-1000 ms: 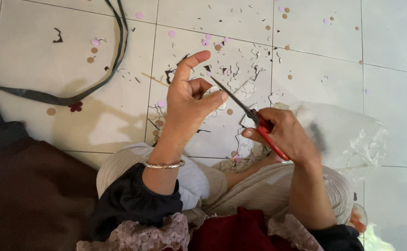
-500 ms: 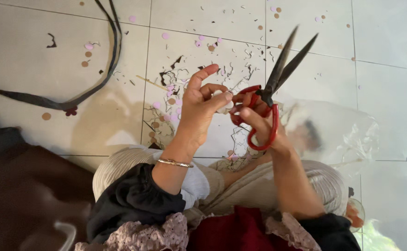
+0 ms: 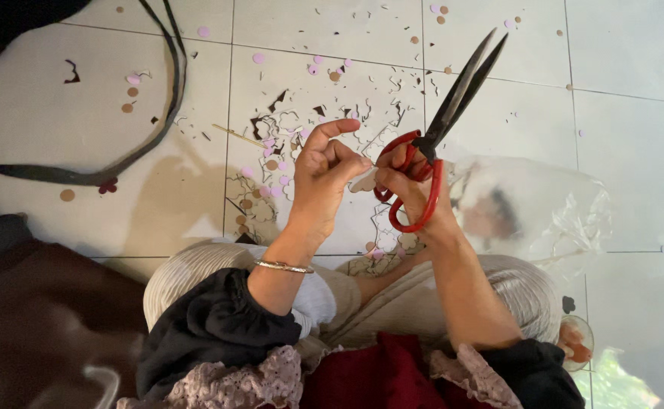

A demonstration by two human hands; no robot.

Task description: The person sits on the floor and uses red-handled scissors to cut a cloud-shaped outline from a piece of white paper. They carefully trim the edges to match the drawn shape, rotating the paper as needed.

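White floor tiles (image 3: pixel 627 60) are lying under the person, and many paper scraps (image 3: pixel 286 129) and small round pieces are spreading beyond the scissors (image 3: pixel 442 129), so much cutting seems already done. The right hand (image 3: pixel 411 189) is holding the red handles, with the nearly closed blades pointing up and away. The left hand (image 3: pixel 328 170), just beside the scissors, is pinching a small pale paper piece (image 3: pixel 364 180) together with the right fingers. A clear plastic bag (image 3: pixel 544 212) is lying right of the scissors.
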